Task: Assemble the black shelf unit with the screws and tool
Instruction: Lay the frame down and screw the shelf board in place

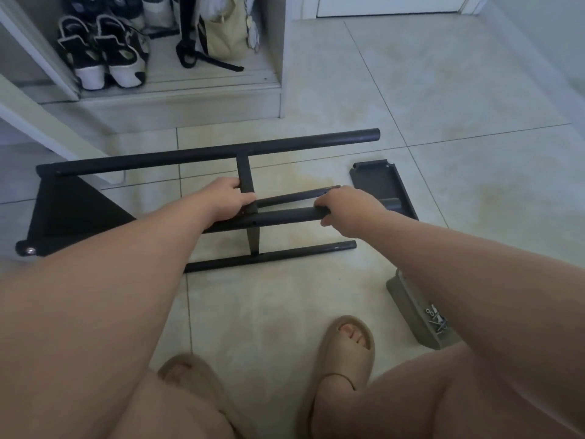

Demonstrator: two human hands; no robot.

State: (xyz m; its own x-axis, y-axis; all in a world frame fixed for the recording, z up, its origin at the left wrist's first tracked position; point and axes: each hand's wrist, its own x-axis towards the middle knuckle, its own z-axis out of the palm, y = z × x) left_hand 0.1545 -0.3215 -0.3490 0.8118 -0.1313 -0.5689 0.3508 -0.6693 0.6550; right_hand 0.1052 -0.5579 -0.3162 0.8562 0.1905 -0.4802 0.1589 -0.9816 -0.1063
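A person is seating the middle tube (285, 215) into the half-built black shelf frame (190, 154) on the tiled floor (443, 90).
The fingers (245, 199) of the left hand (228, 198) are clamping the short crossbar (244, 172) at its joint, while the fingers (323, 202) of the right hand (348, 207) are wrapping round the middle tube near its end, probably aligning screw holes. Fastening is likely coming next, yet the screws (436, 318) are lying on a grey panel (408, 305) beside the right knee; no tool is showing.

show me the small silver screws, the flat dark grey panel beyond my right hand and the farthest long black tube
small silver screws (437, 319): head view, pile's middle
flat dark grey panel (380, 182): head view, bare top face
long black tube (205, 152): head view, mid-length
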